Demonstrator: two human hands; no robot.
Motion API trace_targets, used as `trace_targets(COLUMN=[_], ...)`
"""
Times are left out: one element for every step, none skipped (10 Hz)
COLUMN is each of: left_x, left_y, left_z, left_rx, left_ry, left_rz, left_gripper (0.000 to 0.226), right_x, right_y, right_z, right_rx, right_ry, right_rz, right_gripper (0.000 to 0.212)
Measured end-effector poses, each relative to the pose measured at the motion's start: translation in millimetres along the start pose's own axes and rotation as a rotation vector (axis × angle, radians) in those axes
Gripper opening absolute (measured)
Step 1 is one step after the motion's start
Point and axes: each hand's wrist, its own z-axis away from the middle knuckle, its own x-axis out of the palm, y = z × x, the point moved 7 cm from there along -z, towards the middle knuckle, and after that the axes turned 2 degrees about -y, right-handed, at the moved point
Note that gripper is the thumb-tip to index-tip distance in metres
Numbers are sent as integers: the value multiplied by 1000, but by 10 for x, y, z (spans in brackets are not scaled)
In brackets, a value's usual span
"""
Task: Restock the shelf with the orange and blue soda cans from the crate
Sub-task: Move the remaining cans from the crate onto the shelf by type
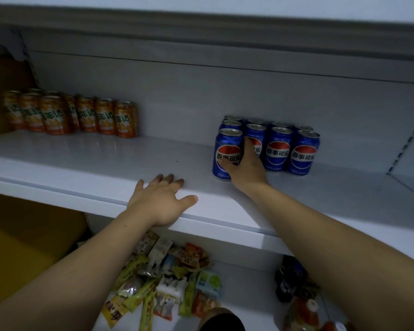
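Observation:
On the white shelf (101, 161) my right hand (245, 167) is wrapped around a blue soda can (226, 151) that stands upright at the front left of a block of several blue cans (279, 149). My left hand (163, 199) lies flat and open on the shelf's front edge, holding nothing. A row of several orange soda cans (69, 114) stands at the far left of the same shelf, against the back wall. The crate is not in view.
The lower shelf holds a heap of snack packets (167, 275) and dark and red bottles (294, 290) at the right. A yellow surface (22, 247) lies to the lower left. An upper shelf overhangs (201, 22). Bare shelf lies between the orange and blue cans.

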Motion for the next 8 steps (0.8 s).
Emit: trace_targets(left_x=[-3,-1,-2,-4,-20,-63,-139,-224], left_y=[3,5,-2,-3,-1,-33,-136,-277], left_z=[0,-1,-4,-4,-6,27,125,283], left_rx=[4,7,11,17,30,57,51,26], left_ry=[4,8,10,12,-3,-40,-53,-34], left_rz=[-5,-9,-6,1,29,92,135,157], left_gripper=[71,71,71,71,70,71,74,78], right_x=[20,35,53,57,61,31,-88,-187], right_y=[14,25,37,41,22,-44,-206,-483], right_z=[-40,-72,-108,-123,-106,-84,-72,-41], right_rx=[-4,1,16,42,76,122,109,47], right_ry=[6,13,15,21,-3,-55,-77,-108], right_rz=[13,24,30,8,6,9,92,184], right_gripper=[79,80,80,78,80,85,90,85])
